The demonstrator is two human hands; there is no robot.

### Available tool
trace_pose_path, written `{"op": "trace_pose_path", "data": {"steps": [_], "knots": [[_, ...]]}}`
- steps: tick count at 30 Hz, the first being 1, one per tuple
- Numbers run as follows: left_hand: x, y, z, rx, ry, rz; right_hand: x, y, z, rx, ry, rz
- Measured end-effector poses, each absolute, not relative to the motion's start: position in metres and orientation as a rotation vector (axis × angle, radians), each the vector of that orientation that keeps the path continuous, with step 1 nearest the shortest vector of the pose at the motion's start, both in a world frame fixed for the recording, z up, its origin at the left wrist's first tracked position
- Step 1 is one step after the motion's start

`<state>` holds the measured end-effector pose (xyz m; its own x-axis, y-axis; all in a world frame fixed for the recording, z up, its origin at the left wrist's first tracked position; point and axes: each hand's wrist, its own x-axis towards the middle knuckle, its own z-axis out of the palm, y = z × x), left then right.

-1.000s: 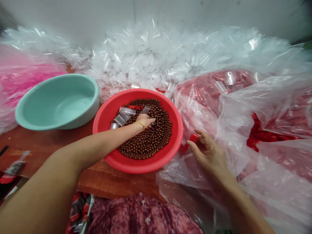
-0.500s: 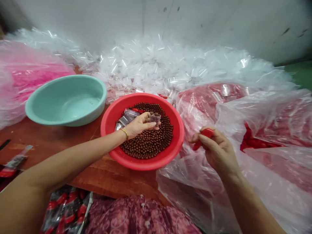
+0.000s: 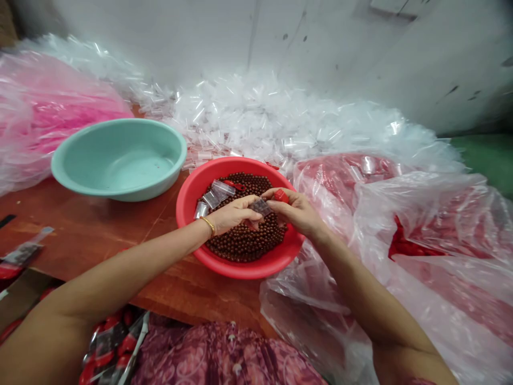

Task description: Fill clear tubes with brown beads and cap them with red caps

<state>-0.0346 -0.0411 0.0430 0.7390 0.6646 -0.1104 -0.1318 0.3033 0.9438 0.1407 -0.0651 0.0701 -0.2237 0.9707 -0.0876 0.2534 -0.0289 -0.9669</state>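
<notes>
A red basin (image 3: pixel 188 200) on the wooden table holds a heap of small brown beads (image 3: pixel 244 243), a few clear little bags (image 3: pixel 218 192) and a red piece (image 3: pixel 237 185). Above the beads my left hand (image 3: pixel 232 215), with a gold bangle at the wrist, pinches a small clear bag holding brown beads (image 3: pixel 261 206). My right hand (image 3: pixel 294 211) meets it from the right, fingers closed on a small red plastic piece (image 3: pixel 281 196) and touching the bag's other end.
An empty teal basin (image 3: pixel 120 160) stands left of the red one. A big pile of small clear bags (image 3: pixel 280 120) lies behind. Large plastic sacks of red pieces (image 3: pixel 401 235) fill the right side, a pink-filled sack (image 3: pixel 48 112) the far left. Filled packets (image 3: pixel 24 254) lie at the table's left edge.
My left hand lifted a small bag with beads out of the basin. My right hand took a red piece from the sack and carried it left to the bag over the basin.
</notes>
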Motion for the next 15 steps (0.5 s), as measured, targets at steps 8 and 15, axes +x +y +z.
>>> {"op": "trace_pose_path", "data": {"steps": [8,15], "knots": [[-0.032,-0.041,0.044,1.192,0.541,0.423,0.142,-0.062,0.062,-1.183,-1.739,1.007],[-0.031,-0.042,0.048,1.111,0.583,0.542,0.151,-0.073,0.053,-1.145,-1.801,0.801]]}}
